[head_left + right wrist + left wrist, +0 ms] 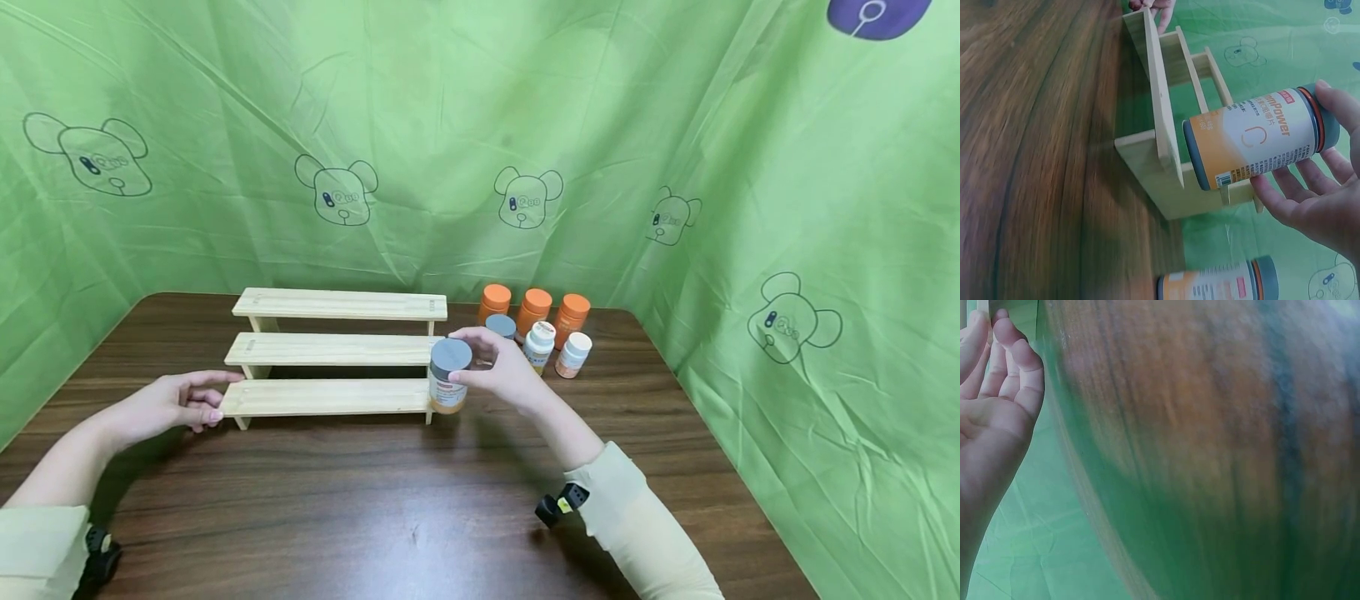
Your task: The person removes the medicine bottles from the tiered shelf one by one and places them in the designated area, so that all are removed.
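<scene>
A three-step wooden display rack (330, 398) stands on the table. At the left end of its lowest step, my left hand (168, 404) pinches the board between thumb and fingers; the left wrist view shows that hand (1000, 406) at its upper left edge. My right hand (498, 367) holds a supplement bottle (450, 379) with a grey-blue lid by its upper part, at the right end of the lowest step. In the right wrist view the bottle (1260, 134) has a white and orange label, and the fingers and thumb curl round its lid end.
Behind the right hand stand several other bottles: orange ones (573, 315) at the back, a second grey-lidded bottle (500, 326) and two white-capped ones, including a small bottle (573, 356). A green curtain (435, 125) surrounds the brown wooden table (360, 517).
</scene>
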`<state>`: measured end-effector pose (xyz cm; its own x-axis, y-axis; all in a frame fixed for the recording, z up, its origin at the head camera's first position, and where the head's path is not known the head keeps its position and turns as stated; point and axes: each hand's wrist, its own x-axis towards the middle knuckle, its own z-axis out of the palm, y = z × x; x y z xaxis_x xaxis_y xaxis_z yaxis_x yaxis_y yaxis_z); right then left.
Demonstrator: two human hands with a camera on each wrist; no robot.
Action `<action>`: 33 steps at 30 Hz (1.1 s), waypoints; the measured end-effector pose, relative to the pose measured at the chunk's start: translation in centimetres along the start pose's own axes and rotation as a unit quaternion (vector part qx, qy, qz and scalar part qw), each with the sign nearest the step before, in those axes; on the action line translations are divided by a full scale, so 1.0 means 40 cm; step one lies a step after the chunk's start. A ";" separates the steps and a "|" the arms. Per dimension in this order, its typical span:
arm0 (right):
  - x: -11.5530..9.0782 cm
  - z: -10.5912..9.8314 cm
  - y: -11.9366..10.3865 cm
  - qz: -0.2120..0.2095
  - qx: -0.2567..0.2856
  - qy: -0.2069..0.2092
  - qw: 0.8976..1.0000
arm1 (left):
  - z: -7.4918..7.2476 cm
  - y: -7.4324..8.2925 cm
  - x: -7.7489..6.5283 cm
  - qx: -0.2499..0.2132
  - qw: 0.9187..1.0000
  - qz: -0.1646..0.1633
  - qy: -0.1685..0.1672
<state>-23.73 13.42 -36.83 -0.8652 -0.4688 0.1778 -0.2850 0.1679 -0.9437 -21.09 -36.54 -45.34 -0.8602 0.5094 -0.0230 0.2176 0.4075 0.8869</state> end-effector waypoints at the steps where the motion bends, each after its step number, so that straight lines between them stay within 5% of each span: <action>1: -0.002 -0.005 0.002 0.003 0.000 0.000 1.000 | 0.000 0.000 0.000 0.000 1.000 0.003 -0.002; 33: -0.066 -0.136 0.122 0.069 -0.040 0.077 0.994 | 0.000 0.007 -0.001 -0.001 1.000 0.006 -0.006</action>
<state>-25.08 20.21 -40.38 -0.9498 -0.2985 0.0941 -0.1851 0.2932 -0.9380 -20.99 -36.45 -45.11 -0.8523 0.5228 -0.0178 0.2270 0.4003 0.8878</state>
